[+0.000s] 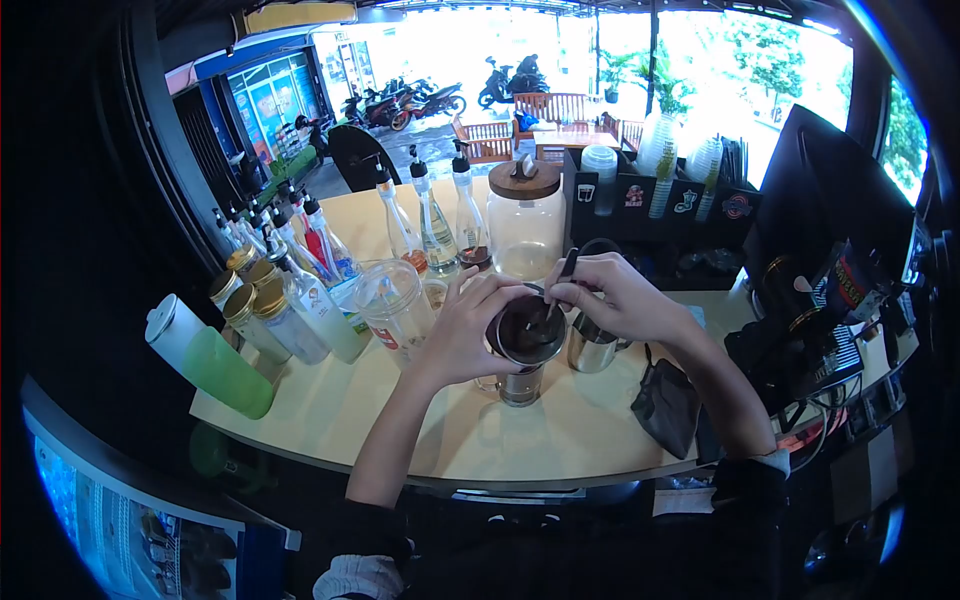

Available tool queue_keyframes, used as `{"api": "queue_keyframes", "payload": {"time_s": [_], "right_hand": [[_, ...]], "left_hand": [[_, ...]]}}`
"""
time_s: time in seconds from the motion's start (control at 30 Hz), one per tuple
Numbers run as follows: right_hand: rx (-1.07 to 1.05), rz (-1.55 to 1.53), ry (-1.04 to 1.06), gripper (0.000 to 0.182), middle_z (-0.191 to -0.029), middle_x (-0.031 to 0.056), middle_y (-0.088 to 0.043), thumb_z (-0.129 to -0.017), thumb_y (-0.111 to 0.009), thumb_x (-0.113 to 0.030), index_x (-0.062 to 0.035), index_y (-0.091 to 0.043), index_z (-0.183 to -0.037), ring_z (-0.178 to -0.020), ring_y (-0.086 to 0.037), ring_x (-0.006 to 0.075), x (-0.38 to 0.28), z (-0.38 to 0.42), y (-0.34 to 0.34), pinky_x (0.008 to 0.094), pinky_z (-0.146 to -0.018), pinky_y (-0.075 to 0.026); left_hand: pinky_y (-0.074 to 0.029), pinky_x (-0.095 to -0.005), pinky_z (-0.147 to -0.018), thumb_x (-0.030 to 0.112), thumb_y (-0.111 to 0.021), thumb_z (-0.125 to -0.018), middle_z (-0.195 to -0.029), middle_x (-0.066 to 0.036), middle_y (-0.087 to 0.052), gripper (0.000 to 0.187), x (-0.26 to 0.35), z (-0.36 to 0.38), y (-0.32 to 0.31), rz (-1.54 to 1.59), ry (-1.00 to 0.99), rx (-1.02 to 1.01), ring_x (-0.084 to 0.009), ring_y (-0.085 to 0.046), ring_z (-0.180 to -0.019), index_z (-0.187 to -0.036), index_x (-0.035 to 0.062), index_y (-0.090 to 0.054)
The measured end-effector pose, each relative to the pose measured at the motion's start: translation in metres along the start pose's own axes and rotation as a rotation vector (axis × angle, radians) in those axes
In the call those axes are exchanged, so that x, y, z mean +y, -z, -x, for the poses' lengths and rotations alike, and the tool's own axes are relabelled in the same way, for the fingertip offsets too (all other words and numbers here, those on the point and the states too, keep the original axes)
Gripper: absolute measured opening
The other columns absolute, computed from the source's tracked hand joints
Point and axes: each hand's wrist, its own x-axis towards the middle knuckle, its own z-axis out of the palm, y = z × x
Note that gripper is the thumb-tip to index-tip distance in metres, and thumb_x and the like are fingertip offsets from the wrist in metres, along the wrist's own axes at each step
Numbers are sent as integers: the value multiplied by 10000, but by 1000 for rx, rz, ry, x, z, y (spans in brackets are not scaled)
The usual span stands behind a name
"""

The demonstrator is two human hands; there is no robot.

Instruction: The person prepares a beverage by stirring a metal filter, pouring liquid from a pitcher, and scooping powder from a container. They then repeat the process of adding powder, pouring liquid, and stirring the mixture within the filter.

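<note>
Found left hand (468,328) curled around the upper part of a cup (530,340) with dark contents, above the near-middle part of the counter (590,435), and right hand (610,293) pinching the handle of a utensil (568,266) lowered into that cup. Noted a metal pitcher (592,350) just right of the cup, a dark cloth (667,405) farther right, and a clear plastic cup (393,300) left. Recorded also a wooden-lidded jar (527,228) on the far side and a green bottle (225,370) at far left.
</note>
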Motion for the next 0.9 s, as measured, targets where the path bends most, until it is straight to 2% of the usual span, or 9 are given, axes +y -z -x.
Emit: {"api": "queue_keyframes", "payload": {"time_s": [0.17,0.23,0.27,0.33,0.43,0.5,0.7,0.77,0.9], "right_hand": [[-33,9,69,190,-732,183,-576,-891,-547,-137,39,-613,-912,-657,-568,340,-4,-3,-9,380,-619,-449],[-28,69,37,193,-714,145,-596,-914,-534,-130,50,-598,-888,-646,-600,258,-2,-1,-7,335,-616,-467],[-31,70,41,193,-714,145,-596,-914,-534,-130,50,-598,-888,-646,-600,258,-2,1,-7,335,-616,-467],[210,-322,-117,178,-721,94,-613,-942,-506,-113,47,-573,-902,-663,-613,152,-3,8,-6,272,-625,-488],[394,-561,-86,145,-762,92,-632,-949,-503,-114,23,-548,-948,-701,-625,118,4,17,-1,238,-633,-503],[417,-611,-141,114,-757,113,-635,-939,-516,-84,26,-532,-964,-677,-631,136,4,21,-2,264,-647,-526],[446,-338,-173,102,-794,128,-648,-902,-570,-39,29,-562,-977,-689,-642,176,-5,36,-31,299,-655,-537],[228,438,213,229,-799,101,-609,-815,-636,-29,30,-553,-1020,-709,-624,202,-2,44,-38,312,-644,-521],[130,630,370,334,-814,102,-561,-743,-651,-31,37,-540,-1050,-750,-604,238,-1,55,-49,328,-676,-512]], "left_hand": [[-262,-484,-1073,354,-832,-499,-1154,-46,-534,768,-2,3,-2,-18,-8,30,-231,-506,-1127,-1168,128,-529],[-277,-484,-1062,370,-835,-491,-1145,-56,-532,777,1,4,0,-22,28,41,-240,-510,-1118,-1162,122,-531],[-292,-484,-1051,386,-838,-484,-1136,-66,-531,786,3,5,1,-26,66,53,-248,-515,-1108,-1157,117,-532],[-338,-472,-1014,386,-843,-478,-1104,-75,-530,789,-3,11,-4,-56,106,81,-258,-522,-1088,-1151,112,-535],[-411,-428,-939,369,-859,-464,-1044,-90,-532,780,-3,12,-4,-3,193,99,-272,-529,-1051,-1126,93,-552],[-437,-397,-901,352,-871,-457,-1016,-97,-535,769,-1,11,-4,77,237,88,-276,-528,-1035,-1108,78,-567],[-479,-401,-811,327,-846,-465,-977,-75,-510,767,4,11,-16,54,216,136,-274,-578,-921,-1134,109,-541],[-481,-397,-773,303,-840,-464,-964,-67,-510,762,10,9,-20,-13,221,193,-272,-577,-911,-1136,112,-535],[-477,-395,-750,288,-840,-478,-953,-65,-510,748,16,10,-23,-92,203,237,-265,-578,-894,-1137,116,-531]]}}
